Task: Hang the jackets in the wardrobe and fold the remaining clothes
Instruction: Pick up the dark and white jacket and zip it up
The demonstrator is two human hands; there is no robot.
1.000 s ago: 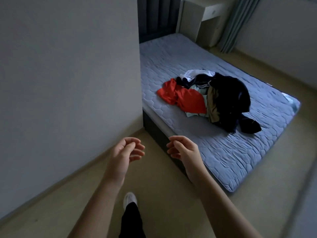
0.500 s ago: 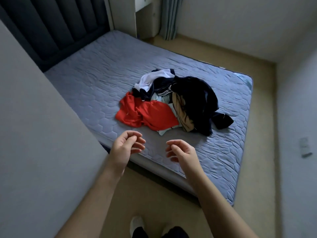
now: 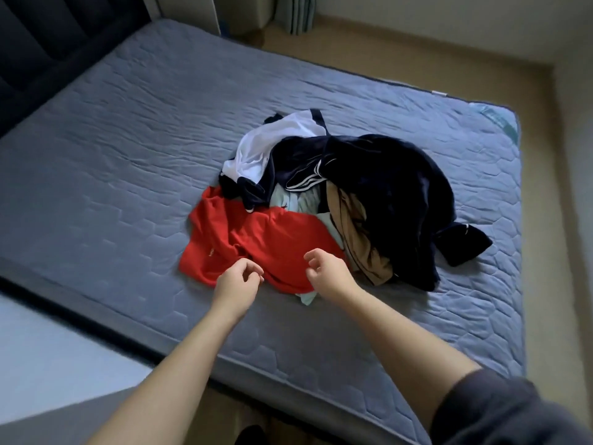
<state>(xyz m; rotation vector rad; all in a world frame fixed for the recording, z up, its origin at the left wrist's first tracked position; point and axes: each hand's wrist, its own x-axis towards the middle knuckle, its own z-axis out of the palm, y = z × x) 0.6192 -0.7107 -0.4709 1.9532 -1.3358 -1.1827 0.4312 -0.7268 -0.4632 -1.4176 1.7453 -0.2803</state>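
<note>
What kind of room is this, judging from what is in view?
Most likely a bedroom: a bare quilted mattress meets a dark padded headboard, a curtain hangs beyond the bed, and a pile of clothes lies on the mattress.

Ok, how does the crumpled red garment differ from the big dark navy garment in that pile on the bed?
The red garment lies at the pile's near-left edge, right by the left hand and right hand; the dark navy garment sits at the far right. The red garment spreads fairly flat; the navy one is bulkier and heaped, overlapping a tan garment. Both are crumpled, unfolded and unheld on the grey quilted mattress.
</note>
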